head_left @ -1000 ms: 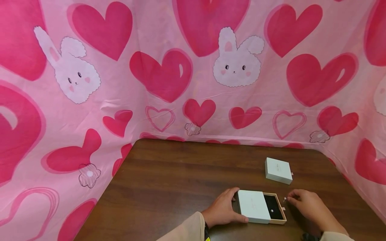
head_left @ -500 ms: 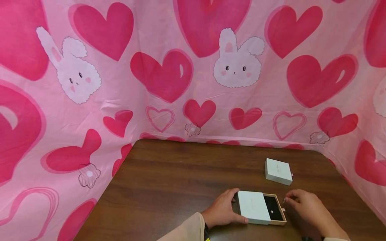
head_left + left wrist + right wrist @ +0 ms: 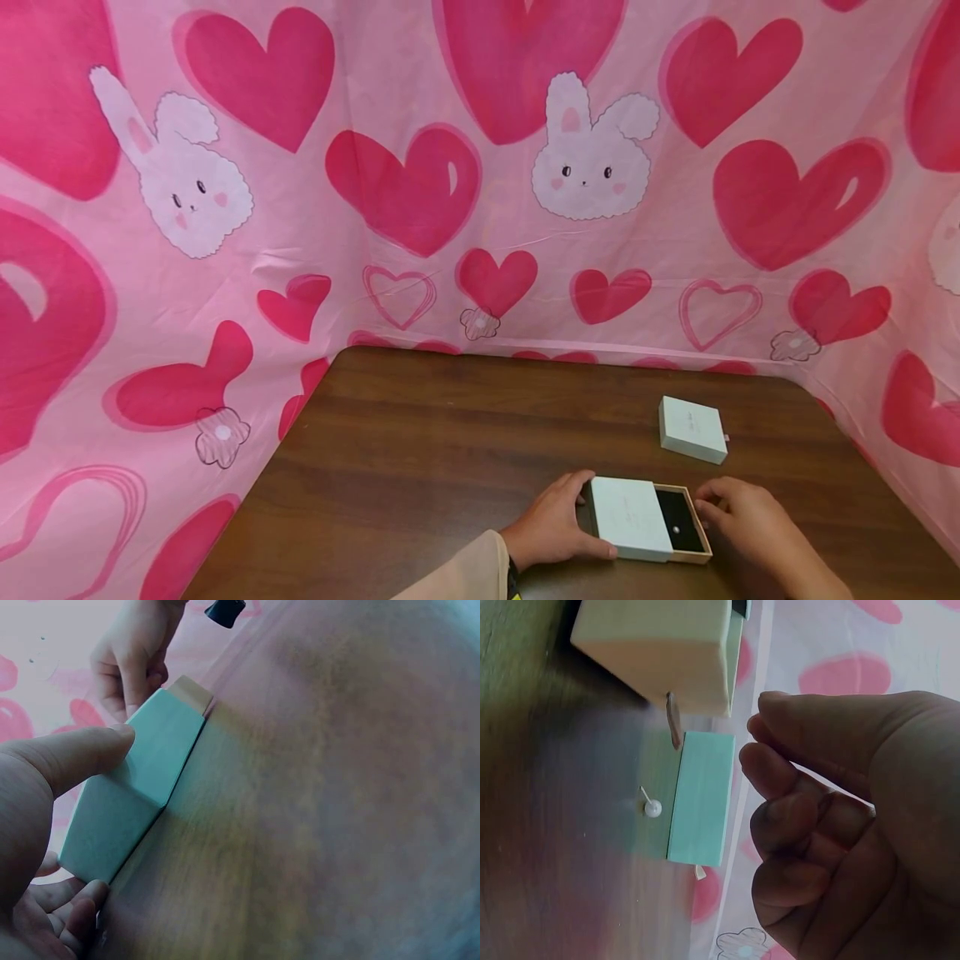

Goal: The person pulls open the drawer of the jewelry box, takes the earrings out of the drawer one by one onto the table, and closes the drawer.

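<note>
A white jewellery box point(image 3: 632, 517) lies flat on the table, its drawer point(image 3: 708, 546) partly pulled out to the right. Across the left end, my left hand point(image 3: 551, 521) grips the sleeve between thumb and fingers. One pearl earring point(image 3: 677, 530) sits on the drawer's black pad. My right hand point(image 3: 746, 517) is beside the drawer's right end, fingers loosely curled, with nothing seen between thumb and forefinger. In the right wrist view, a pearl stud point(image 3: 652, 808) lies on the table, apart from the fingers, near the drawer's pull ribbon point(image 3: 673, 724). From the head view that stud is hidden.
A second white box point(image 3: 693, 429), shut, with a small pull tab, stands farther back on the brown wooden table point(image 3: 450, 467). Pink heart-and-rabbit cloth point(image 3: 405, 208) hangs behind and on both sides.
My right hand has moved left to the drawer's end. The pearl stud seen at its fingertips a second ago is now hidden in the head view. My left hand and the box have stayed put.
</note>
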Demonstrator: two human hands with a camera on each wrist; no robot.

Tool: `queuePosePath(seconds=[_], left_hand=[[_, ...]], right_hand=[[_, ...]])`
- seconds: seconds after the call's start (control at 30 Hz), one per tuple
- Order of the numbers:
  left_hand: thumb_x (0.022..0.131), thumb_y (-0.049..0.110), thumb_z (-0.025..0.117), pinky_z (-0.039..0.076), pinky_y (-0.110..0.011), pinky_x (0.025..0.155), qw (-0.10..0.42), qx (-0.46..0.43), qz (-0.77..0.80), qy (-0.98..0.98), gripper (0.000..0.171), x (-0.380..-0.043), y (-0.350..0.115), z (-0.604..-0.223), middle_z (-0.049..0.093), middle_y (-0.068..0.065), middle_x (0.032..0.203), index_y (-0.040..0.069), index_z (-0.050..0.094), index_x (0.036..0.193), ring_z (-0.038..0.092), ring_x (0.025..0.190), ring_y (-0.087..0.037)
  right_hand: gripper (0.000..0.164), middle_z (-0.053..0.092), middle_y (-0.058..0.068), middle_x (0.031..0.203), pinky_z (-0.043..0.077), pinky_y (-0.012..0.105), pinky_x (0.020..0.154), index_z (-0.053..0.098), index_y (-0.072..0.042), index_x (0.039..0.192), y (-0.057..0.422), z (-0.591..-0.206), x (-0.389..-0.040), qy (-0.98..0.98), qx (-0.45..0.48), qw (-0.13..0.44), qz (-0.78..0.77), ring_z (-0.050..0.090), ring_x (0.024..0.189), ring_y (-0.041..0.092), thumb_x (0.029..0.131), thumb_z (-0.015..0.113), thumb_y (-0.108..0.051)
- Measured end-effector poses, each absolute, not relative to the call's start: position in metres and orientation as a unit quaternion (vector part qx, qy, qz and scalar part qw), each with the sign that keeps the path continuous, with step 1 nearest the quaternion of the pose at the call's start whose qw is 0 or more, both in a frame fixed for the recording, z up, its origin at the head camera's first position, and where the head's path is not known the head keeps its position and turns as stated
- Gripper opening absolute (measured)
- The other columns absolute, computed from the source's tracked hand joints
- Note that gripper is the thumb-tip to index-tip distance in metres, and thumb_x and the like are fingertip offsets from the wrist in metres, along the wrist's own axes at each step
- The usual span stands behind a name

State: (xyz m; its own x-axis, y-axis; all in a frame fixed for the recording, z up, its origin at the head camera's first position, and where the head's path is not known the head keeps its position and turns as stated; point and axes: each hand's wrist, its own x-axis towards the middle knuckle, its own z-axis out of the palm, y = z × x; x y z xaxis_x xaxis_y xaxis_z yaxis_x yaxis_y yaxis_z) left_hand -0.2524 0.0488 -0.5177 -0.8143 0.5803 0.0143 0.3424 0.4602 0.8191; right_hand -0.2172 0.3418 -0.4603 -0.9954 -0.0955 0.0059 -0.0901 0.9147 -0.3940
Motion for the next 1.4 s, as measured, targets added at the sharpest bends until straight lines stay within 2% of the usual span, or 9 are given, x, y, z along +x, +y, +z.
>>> queuePosePath(seconds=[0.53,1.07,1.4], left_hand=[[0.068,0.050,0.086,0.046,-0.028,0.081,0.131,0.270,0.439,0.847,0.091,-0.251,0.048,-0.517,0.048,0.012,0.128,0.021,0.042,0.143,0.051,0.102,0.000],[0.067,0.050,0.086,0.047,-0.028,0.080,0.132,0.267,0.439,0.848,0.091,-0.252,0.049,-0.518,0.048,0.013,0.126,0.023,0.042,0.143,0.052,0.103,-0.001],[0.067,0.050,0.086,0.046,-0.027,0.079,0.127,0.270,0.434,0.850,0.092,-0.252,0.049,-0.517,0.049,0.013,0.124,0.023,0.042,0.143,0.051,0.102,0.000]], right_hand=[[0.004,0.065,0.001,0.092,0.050,0.044,0.072,0.071,-0.014,0.089,0.330,-0.460,-0.214,0.978,-0.058,0.012,-0.198,0.056,0.078,0.017,0.086,0.073,-0.013],[0.007,0.061,-0.004,0.086,0.044,0.035,0.063,0.069,-0.016,0.088,0.321,-0.463,-0.210,0.978,-0.063,0.009,-0.197,0.049,0.069,0.013,0.084,0.074,-0.013],[0.008,0.061,-0.007,0.087,0.045,0.031,0.061,0.069,-0.018,0.088,0.317,-0.468,-0.210,0.976,-0.082,0.014,-0.203,0.050,0.068,0.008,0.084,0.075,-0.014]])
